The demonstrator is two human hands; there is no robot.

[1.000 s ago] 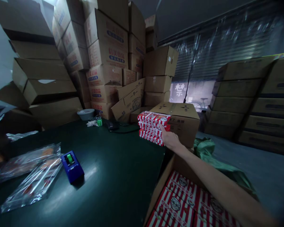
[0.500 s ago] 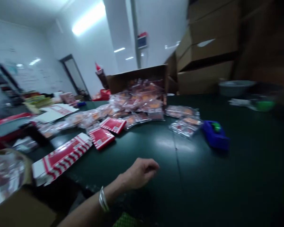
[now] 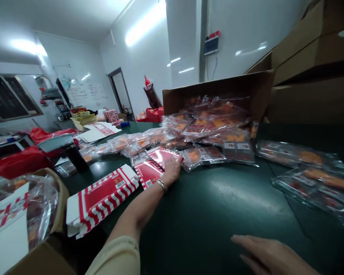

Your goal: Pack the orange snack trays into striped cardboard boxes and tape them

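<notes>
My left hand [image 3: 172, 169], with a silver bracelet at its wrist, reaches across the table. Its fingers close over the right end of a flat red-and-white printed packet [image 3: 158, 153]; the fingertips are partly blurred. A second red packet [image 3: 149, 173] lies just below, overlapped by the first. At the bottom right my right hand [image 3: 268, 253] hovers above the table, fingers apart and holding nothing. Left of the packets is a stack of flat red-and-white striped cartons [image 3: 103, 193]. Clear bags with orange contents [image 3: 199, 154] lie right beside my left hand.
A tipped cardboard box [image 3: 218, 86] spills a heap of clear bags [image 3: 226, 118] onto the dark green table [image 3: 218, 214]. More bags [image 3: 318, 183] lie at right. A carton of bags [image 3: 59, 202] stands at lower left, near a black cup-like object [image 3: 76, 157]. Large boxes [image 3: 312, 95] are stacked behind.
My left hand has moved forward from the near table onto the red-and-white packet. My right hand has come into view at the bottom right. The view has turned rightward-to-left, shifting everything right.
</notes>
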